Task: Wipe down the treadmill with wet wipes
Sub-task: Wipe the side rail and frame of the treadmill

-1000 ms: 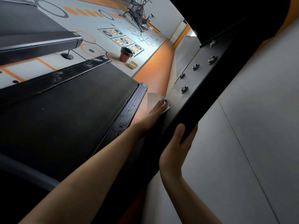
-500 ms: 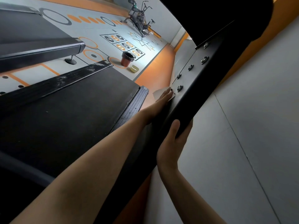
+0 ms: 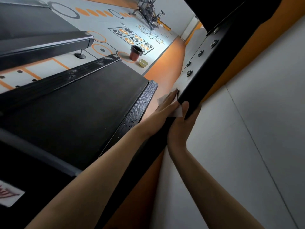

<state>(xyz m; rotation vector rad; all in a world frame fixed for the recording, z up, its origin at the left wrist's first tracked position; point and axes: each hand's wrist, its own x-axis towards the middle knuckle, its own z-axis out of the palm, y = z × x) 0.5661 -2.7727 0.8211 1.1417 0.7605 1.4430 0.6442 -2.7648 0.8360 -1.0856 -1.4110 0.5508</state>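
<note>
Two hands on the treadmill upright (image 3: 203,76), lying 7 to 1 o'clock. Left hand (image 3: 167,103) flat on wet wipe (image 3: 177,113), ahead toward 1 o'clock; right hand (image 3: 179,129) clamped round it behind.

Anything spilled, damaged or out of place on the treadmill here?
Small droplets dot the ribbed side rail beside the left hand, probably from the wet wipe it presses to the upright, which the right hand grips. The far side rail carries whitish smudges, dust or scuffs. Nothing else stands out.
</note>
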